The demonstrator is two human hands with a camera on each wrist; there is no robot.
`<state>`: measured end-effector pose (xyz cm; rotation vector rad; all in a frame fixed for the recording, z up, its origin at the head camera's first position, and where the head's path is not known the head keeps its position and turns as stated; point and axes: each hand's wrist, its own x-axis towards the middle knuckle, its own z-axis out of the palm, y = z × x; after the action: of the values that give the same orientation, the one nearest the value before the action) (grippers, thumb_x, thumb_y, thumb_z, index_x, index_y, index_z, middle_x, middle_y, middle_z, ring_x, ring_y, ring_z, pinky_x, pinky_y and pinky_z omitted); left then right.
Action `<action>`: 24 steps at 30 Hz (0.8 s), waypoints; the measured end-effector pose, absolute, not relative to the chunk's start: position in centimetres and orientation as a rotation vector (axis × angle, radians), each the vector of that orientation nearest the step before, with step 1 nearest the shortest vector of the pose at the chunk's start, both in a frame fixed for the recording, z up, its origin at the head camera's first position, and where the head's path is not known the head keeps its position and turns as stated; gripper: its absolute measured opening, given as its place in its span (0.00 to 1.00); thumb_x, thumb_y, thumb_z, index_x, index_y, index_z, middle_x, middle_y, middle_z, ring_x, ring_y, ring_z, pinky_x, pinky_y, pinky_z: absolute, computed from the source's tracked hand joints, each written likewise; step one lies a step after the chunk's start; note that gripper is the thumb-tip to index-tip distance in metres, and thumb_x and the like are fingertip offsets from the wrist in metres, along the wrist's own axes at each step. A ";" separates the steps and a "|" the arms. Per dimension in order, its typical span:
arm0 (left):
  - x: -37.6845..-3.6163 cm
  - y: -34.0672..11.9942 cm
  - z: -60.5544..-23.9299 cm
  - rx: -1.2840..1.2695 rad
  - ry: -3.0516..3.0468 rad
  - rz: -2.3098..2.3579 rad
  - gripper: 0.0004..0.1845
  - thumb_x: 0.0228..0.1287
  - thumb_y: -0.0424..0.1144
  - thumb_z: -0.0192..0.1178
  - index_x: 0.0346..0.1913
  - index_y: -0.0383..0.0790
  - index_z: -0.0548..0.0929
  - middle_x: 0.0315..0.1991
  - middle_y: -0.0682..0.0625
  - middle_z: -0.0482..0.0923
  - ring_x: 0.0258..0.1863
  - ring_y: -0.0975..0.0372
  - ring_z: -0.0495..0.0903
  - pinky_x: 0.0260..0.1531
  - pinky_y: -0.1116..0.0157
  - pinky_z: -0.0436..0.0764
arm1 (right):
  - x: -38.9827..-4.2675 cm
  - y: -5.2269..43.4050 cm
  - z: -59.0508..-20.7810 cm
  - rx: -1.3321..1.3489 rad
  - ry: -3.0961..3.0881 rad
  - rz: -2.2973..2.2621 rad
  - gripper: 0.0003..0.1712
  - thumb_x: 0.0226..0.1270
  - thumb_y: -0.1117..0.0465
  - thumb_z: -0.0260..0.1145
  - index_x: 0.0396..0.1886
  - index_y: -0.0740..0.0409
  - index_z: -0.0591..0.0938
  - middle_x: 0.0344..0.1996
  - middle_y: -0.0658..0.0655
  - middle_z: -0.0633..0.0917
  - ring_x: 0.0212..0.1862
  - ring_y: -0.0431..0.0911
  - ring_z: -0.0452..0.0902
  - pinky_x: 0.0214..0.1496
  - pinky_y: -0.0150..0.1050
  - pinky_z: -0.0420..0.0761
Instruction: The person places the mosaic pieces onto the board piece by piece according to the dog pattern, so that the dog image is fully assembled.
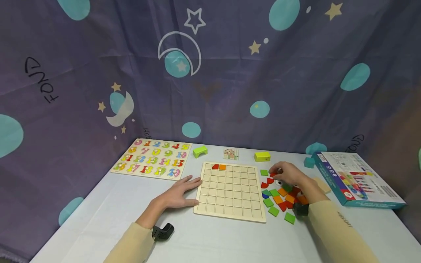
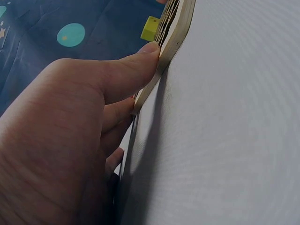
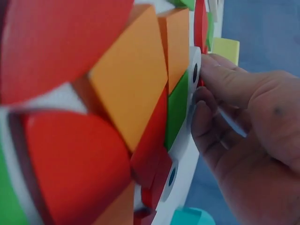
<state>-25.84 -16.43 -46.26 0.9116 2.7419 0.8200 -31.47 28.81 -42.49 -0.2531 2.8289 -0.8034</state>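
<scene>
Head view shows the square pale wooden grid board (image 1: 230,191) lying flat on the white table (image 1: 108,215), between the person's two hands, with a red piece and an orange piece (image 1: 222,167) seated in its top row. The left hand (image 1: 179,193) rests flat against the board's left edge, fingers straight and slightly spread; the left wrist view shows the thumb (image 2: 126,70) touching that edge. The right hand (image 1: 289,175) hovers over the heap of red, orange and green wooden tiles (image 1: 279,199) just right of the board, fingers curled down onto a red tile; whether they actually pinch it cannot be told. A colourful number puzzle board (image 1: 152,159) lies far left, a blue box (image 1: 356,179) far right
</scene>
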 end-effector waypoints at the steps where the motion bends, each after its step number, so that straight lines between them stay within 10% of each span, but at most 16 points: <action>1: -25.9 -16.4 -46.2 0.911 2.741 0.820 0.41 0.62 0.58 0.67 0.76 0.49 0.69 0.77 0.58 0.59 0.79 0.49 0.47 0.72 0.39 0.52 | -31.4 28.9 -42.5 -0.251 2.828 -0.798 0.14 0.65 0.70 0.70 0.51 0.65 0.85 0.45 0.61 0.83 0.45 0.56 0.74 0.56 0.53 0.80; 24: -25.8 -16.4 -46.2 0.925 2.742 0.819 0.40 0.63 0.57 0.67 0.76 0.49 0.69 0.77 0.57 0.60 0.78 0.49 0.47 0.72 0.39 0.51 | -32.2 26.5 -41.7 -0.360 2.839 -1.045 0.05 0.70 0.64 0.69 0.39 0.62 0.83 0.34 0.55 0.81 0.37 0.50 0.74 0.38 0.40 0.78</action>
<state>-25.81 -16.44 -46.16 0.9248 2.7417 0.8194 -32.19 26.48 -41.73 -0.3596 2.8391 -1.0450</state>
